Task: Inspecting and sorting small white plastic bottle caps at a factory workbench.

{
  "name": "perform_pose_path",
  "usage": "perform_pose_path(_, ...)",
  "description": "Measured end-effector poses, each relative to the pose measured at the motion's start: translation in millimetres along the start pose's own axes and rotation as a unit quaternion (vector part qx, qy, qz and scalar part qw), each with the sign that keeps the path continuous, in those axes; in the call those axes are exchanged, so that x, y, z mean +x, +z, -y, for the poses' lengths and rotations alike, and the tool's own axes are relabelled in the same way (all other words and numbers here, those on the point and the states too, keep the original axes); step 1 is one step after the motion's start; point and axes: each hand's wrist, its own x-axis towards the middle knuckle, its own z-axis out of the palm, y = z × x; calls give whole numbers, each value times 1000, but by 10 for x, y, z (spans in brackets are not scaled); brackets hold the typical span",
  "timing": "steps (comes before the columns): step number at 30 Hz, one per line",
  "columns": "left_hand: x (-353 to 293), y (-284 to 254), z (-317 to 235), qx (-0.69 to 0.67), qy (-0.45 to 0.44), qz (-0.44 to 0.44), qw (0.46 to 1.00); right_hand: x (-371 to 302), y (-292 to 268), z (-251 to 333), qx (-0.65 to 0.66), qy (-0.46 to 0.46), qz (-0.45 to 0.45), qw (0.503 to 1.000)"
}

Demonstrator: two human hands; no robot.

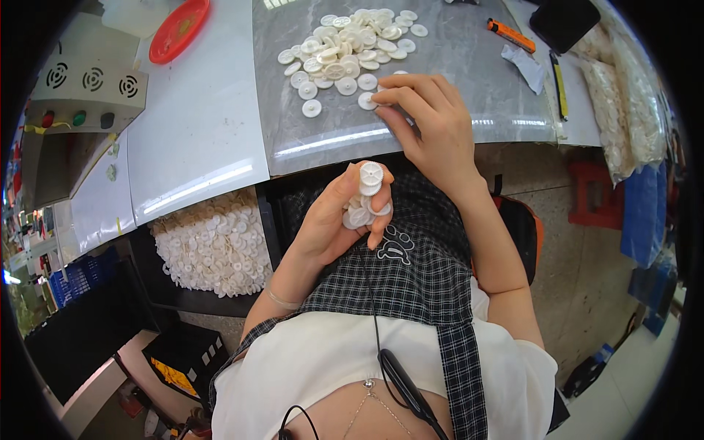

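My left hand [334,213], in front of my apron, is closed around several small white plastic gears. One toothed gear [372,174] shows face-up at its thumb and index finger, and more gears [359,214] fill the fingers below. Over the grey table surface, my right hand [433,121] pinches with thumb and index finger at the edge of a white gear [366,101]. Whether that gear is lifted I cannot tell. A loose heap of similar gears [334,55] spreads just beyond, with a single one [312,108] lying apart at its near left.
A black bin [209,249] below the table's front edge is heaped with small white parts. On the table are an orange cutter [511,35], a crumpled white wrapper [523,67], a yellow-black knife [559,88] and a red dish [179,31]. Filled plastic bags [612,110] hang over the right edge.
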Motion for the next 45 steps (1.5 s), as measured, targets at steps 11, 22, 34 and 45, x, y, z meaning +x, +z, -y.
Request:
perform_pose_path(11,0,-17,-1,-1,8,1,1000,3,-18,20,-11,3,-20,1000)
perform_pose_path(22,-84,-35,-44,-12,8,-23,1000,43,6,70,1,1,-22,1000)
perform_pose_path(34,-1361,-167,-607,294,349,-320,830,11,-64,127,5,32,5,999)
perform_pose_path(45,-1406,-186,-868,784,131,-344,500,70,-35,94,26,46,-26,998)
